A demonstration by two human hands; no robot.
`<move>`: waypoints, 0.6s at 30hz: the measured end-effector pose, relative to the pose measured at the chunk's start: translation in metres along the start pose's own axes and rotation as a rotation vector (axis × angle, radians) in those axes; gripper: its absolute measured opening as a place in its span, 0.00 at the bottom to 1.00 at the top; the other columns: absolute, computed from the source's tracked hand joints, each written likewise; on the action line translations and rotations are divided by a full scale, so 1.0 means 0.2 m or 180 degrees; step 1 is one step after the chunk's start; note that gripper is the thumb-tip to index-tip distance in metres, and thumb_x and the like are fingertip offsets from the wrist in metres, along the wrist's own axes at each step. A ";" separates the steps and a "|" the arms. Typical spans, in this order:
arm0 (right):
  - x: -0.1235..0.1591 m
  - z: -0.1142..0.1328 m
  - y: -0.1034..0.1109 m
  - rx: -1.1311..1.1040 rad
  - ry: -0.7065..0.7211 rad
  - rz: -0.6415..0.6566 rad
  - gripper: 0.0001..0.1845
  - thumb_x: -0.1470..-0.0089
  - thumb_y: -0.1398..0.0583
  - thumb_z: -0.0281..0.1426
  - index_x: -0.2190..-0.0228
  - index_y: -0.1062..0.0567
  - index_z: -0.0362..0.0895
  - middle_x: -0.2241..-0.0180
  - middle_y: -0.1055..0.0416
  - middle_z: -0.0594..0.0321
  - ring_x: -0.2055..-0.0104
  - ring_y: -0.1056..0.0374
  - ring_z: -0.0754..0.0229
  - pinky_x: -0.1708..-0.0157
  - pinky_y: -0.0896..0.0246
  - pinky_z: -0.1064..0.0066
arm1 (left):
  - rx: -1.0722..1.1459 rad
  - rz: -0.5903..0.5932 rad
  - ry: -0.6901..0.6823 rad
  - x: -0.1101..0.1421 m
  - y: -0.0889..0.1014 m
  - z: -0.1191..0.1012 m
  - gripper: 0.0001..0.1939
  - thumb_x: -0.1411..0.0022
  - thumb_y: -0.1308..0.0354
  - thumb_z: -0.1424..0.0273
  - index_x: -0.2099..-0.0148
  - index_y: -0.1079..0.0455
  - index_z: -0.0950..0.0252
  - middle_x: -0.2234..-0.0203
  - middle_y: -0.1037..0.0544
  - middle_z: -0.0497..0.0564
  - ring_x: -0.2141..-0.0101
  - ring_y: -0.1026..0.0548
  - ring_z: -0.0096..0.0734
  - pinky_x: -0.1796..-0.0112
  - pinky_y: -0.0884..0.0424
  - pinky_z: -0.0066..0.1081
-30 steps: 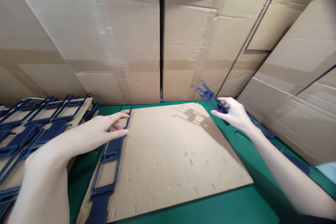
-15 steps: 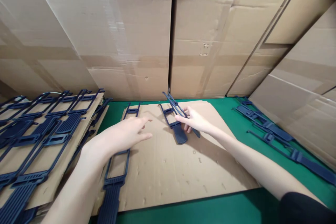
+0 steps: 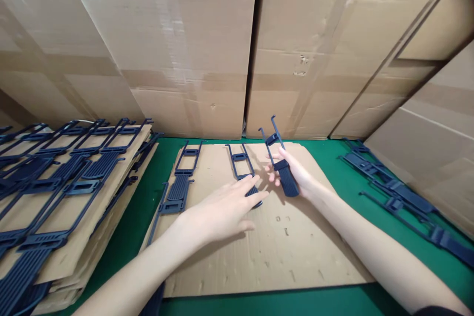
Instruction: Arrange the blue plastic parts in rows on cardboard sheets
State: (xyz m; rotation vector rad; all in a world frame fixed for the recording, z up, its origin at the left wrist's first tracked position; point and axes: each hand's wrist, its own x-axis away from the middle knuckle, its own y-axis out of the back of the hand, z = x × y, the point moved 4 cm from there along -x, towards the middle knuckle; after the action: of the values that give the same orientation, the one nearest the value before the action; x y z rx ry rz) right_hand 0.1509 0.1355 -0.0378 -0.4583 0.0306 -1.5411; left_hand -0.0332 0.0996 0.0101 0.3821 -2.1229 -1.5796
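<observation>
My right hand (image 3: 296, 170) grips a dark blue plastic frame (image 3: 287, 177) with two hooked prongs and a ribbed flat end. It is held tilted above the cardboard sheet (image 3: 266, 261), prongs pointing up and away. My left hand (image 3: 225, 205) is open, fingers spread, over the ribbed end of a second blue plastic frame (image 3: 240, 157) lying on the sheet. Whether the fingertips touch that frame I cannot tell. To the left, another matching blue frame (image 3: 180, 187) lies on the sheet, and my left forearm hides part of the pieces below it.
At left stands a stack of cardboard sheets (image 3: 79, 256) layered with several blue frames (image 3: 44, 242). More loose blue frames (image 3: 392, 187) lie on the green table (image 3: 333, 163) at right. Large cardboard boxes (image 3: 192, 49) wall off the back and right.
My left hand has moved right, from the left frame to the middle one. My right hand has lifted its frame off the middle one and turned it, ribbed side showing. The view has shifted slightly.
</observation>
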 end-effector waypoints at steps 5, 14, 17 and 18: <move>0.00 -0.04 0.00 0.0113 -0.0060 0.0129 0.21 0.47 0.44 0.49 0.63 0.36 0.44 0.71 0.29 0.59 0.79 0.33 0.63 0.83 0.37 0.74 | -0.0216 -0.0162 0.0138 -0.06 -0.07 0.05 0.29 0.42 0.41 0.67 0.39 0.42 0.62 0.36 0.52 0.64 0.37 0.50 0.51 0.44 0.44 0.47; 0.00 -0.04 -0.02 0.0313 -0.0002 0.0186 0.19 0.46 0.42 0.45 0.62 0.36 0.43 0.72 0.30 0.58 0.79 0.33 0.63 0.83 0.37 0.75 | -0.0429 -0.0314 0.0288 -0.02 -0.02 0.10 0.15 0.42 0.42 0.71 0.51 0.34 0.65 0.49 0.35 0.61 0.53 0.31 0.46 0.55 0.32 0.40; 0.00 -0.05 -0.01 0.0334 0.0011 0.0241 0.19 0.46 0.43 0.44 0.61 0.36 0.42 0.71 0.30 0.57 0.78 0.33 0.63 0.82 0.37 0.75 | -0.0505 -0.0250 0.0405 -0.02 0.01 0.12 0.15 0.43 0.41 0.71 0.52 0.34 0.66 0.55 0.32 0.60 0.55 0.31 0.45 0.58 0.32 0.39; 0.00 -0.05 -0.01 0.0352 0.0021 0.0257 0.19 0.46 0.43 0.44 0.61 0.36 0.41 0.71 0.30 0.57 0.78 0.33 0.63 0.82 0.36 0.75 | -0.0519 -0.0204 0.0470 -0.01 0.02 0.13 0.15 0.43 0.41 0.71 0.52 0.34 0.66 0.57 0.32 0.59 0.55 0.31 0.45 0.59 0.31 0.38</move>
State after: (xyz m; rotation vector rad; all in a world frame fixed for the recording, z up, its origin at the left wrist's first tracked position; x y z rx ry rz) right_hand 0.1459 0.1338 -0.0459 -0.3600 -0.0307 -1.4570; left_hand -0.0443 0.1234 0.0072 0.4996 -1.8742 -1.6916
